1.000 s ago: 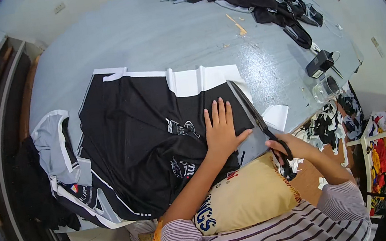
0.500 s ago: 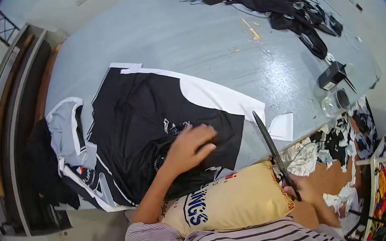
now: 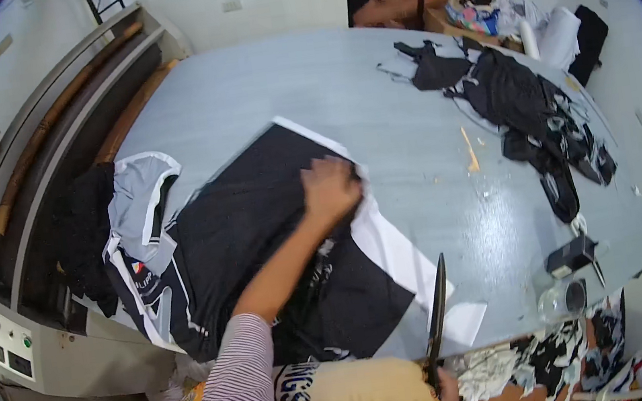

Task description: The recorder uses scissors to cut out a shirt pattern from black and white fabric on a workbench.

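Observation:
A black cloth piece [image 3: 248, 202] with white margins lies spread on the table in front of me. My left hand [image 3: 332, 191] reaches across it and touches it near its white right-hand margin; the fingers look bent but are smeared by motion. Low at the right, my right hand [image 3: 448, 388] grips long dark scissors [image 3: 437, 311], blades pointing up and away beside the cloth's near right corner. A cream printed pillow [image 3: 354, 391] rests against me, below the cloth's near edge. Whether the fingers of my left hand pinch the cloth is unclear.
Grey and black cut pieces [image 3: 142, 200] lie to the left, by a long roller machine [image 3: 47, 155]. A dark fabric heap [image 3: 513, 90] covers the far right. Near the right edge stand a black box [image 3: 572, 257] and a clear jar [image 3: 557, 303]. Scraps [image 3: 553, 360] lie below.
My left hand has moved away from me to the cloth's right margin. The cloth has shifted and its folds differ. The scissors now point more upright. The view has tilted up.

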Demonstrator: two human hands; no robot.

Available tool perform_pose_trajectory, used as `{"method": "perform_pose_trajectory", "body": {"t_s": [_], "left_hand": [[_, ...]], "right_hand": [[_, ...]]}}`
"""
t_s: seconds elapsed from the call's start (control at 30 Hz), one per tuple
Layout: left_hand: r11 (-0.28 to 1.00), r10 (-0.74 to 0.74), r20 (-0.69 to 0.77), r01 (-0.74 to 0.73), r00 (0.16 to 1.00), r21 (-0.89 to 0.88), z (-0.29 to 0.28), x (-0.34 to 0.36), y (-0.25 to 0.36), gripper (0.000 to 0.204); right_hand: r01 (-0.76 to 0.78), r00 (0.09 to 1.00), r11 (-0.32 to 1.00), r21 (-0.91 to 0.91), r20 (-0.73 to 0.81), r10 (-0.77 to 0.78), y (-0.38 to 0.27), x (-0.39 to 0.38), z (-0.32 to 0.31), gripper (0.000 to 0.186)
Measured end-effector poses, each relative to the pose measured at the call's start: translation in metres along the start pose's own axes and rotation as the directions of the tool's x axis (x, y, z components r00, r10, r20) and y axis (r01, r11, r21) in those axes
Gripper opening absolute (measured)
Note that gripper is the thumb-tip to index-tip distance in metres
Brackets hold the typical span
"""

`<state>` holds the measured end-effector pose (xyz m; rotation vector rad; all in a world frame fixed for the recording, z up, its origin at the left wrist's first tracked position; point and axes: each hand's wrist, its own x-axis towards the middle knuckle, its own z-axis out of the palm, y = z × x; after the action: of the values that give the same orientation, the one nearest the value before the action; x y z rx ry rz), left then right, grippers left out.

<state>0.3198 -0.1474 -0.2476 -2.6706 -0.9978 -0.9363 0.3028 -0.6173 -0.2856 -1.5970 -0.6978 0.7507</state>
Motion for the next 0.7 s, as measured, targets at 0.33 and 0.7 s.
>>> {"method": "perform_pose_trajectory", "body": {"t_s": [0.33,0.7], "left_hand": [[0.948,0.226,0.267,-0.149,0.937,-0.28,-0.035,-0.038,0.097,0.07],[0.969,-0.074,0.179,0.029,0.981,0.244,0.042,0.086,-0.136,0.057]], "right_hand": [[0.017,0.954,0.881,-0.473,0.272,0.127,0.019,0.014,-0.022,0.03],[-0.267,0.955,0.905,-0.331,0.036,0.295,-0.007,0.012,-0.012,0.027]]}}
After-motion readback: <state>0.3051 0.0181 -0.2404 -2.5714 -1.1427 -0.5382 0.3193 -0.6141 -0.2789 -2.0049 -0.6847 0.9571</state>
